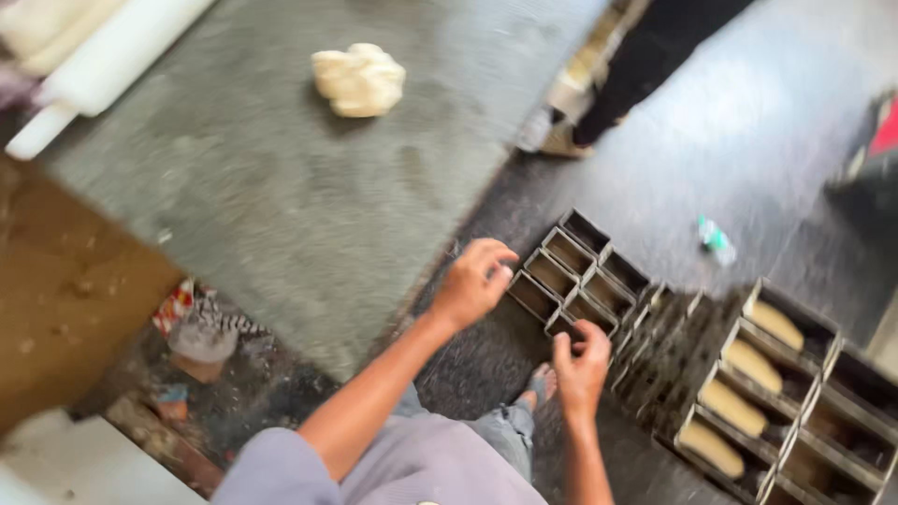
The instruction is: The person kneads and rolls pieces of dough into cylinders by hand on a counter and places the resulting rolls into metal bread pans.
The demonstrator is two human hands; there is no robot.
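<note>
My left hand and my right hand both grip the near edge of an empty set of joined metal loaf tins above the dark floor. The left hand holds its left end, the right hand its lower corner. More tin sets lie on the floor to the right; one set holds several pale dough loaves. A lump of dough rests on the grey worktable at the upper left. The frame is motion-blurred.
A white rolling pin lies at the table's far left corner. Another person's dark-trousered leg and shoe stand beyond the table. A small bottle lies on the floor. Clutter sits under the table.
</note>
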